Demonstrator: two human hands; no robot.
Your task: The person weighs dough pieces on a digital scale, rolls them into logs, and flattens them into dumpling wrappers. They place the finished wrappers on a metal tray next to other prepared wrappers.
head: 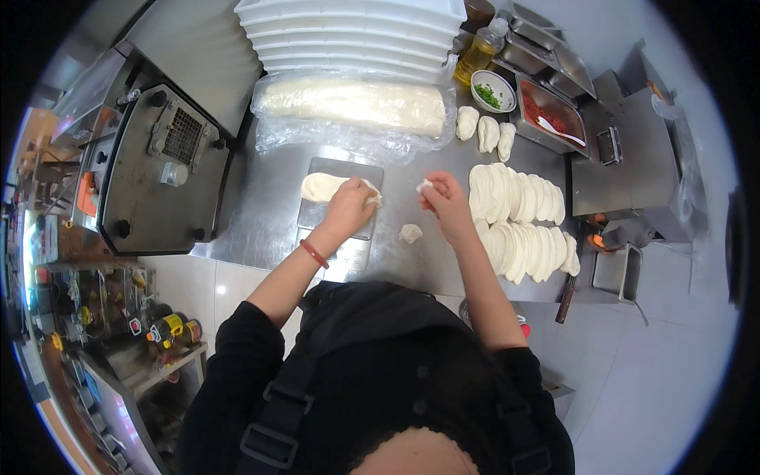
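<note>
A flattened oval of dough [323, 186] lies across the grey plate of a kitchen scale [309, 218]. My left hand [351, 205] is over its right end, fingers pinched on the dough there; the hand covers part of that end. To the right, my right hand [446, 205] is raised above the steel table, holding a small scrap of dough [424, 185] between thumb and fingers. A small lump of dough [410, 233] rests on the metal between the scale and my right hand. Two rows of overlapping flat dough pieces [516, 193] lie beyond that hand.
Behind the scale is a large plastic-wrapped dough roll [356, 104], below stacked white trays [350, 35]. At back right stand an oil bottle [478, 53], a bowl of chopped greens [494, 90] and a pan of red filling [549, 116]. A wooden-handled tool [565, 303] overhangs the front edge.
</note>
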